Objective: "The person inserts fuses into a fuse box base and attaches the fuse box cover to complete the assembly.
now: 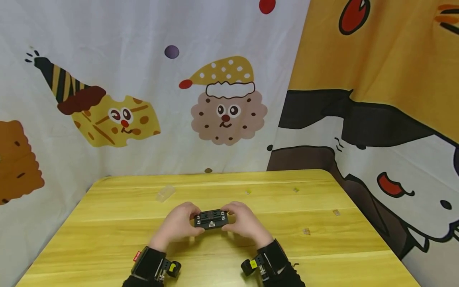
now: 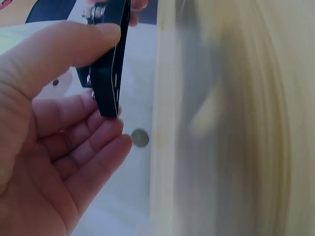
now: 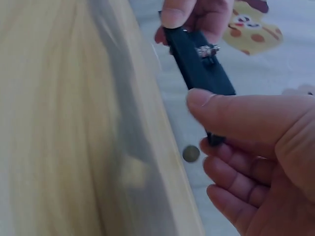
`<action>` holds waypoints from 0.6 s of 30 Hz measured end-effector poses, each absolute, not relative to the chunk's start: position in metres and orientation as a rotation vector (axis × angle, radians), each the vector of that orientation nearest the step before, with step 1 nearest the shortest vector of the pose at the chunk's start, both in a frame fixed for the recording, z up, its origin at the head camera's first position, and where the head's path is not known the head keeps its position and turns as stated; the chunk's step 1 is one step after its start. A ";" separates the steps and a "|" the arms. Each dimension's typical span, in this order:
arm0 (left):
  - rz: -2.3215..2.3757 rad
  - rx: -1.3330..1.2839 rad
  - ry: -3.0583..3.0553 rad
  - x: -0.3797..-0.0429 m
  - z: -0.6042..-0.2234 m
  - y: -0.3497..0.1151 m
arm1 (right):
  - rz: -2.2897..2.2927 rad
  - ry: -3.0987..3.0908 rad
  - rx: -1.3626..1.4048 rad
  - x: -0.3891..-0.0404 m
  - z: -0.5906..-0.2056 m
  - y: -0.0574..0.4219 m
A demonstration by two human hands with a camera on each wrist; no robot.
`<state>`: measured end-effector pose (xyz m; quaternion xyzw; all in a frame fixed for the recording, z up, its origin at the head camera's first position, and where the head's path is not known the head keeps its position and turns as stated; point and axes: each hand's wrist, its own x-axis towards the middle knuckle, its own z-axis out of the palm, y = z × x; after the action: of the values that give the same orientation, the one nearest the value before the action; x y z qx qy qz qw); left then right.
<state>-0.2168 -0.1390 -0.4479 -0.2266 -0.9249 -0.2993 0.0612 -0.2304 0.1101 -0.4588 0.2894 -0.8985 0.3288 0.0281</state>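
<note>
Between both hands, a black rectangular block [image 1: 211,219] with silver metal screw-like fittings is held above the wooden table. My left hand [image 1: 180,222] pinches one end, thumb on the near side and fingers behind. At the opposite end, my right hand [image 1: 248,224] grips it the same way. In the left wrist view the block [image 2: 106,64] is seen edge-on, with the left thumb [image 2: 88,42] pressed on it. The right wrist view shows the block [image 3: 197,66] tilted, its metal post sticking out. What exactly the block is cannot be told.
A clear plastic piece [image 1: 166,193] lies toward the back left of the wooden table [image 1: 97,239]. Several small scraps, one of them a brownish square [image 1: 306,231], are scattered on the right side. Behind the table's far edge hangs a printed cloth [image 1: 143,36].
</note>
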 end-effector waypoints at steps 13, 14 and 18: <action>-0.857 -0.752 -2.780 -0.232 -0.455 -0.095 | 0.979 -2.856 0.760 -0.239 -0.460 0.142; -0.856 -0.765 -2.784 -0.234 -0.456 -0.093 | 0.980 -2.868 0.749 -0.239 -0.460 0.144; -0.854 -0.809 -2.812 -0.238 -0.461 -0.087 | 0.989 -2.922 0.699 -0.238 -0.462 0.148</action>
<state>-0.2383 -0.0869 -0.4606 -0.2650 -0.9216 -0.2798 0.0468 -0.2383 0.1483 -0.4622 0.2209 -0.9238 0.3125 -0.0107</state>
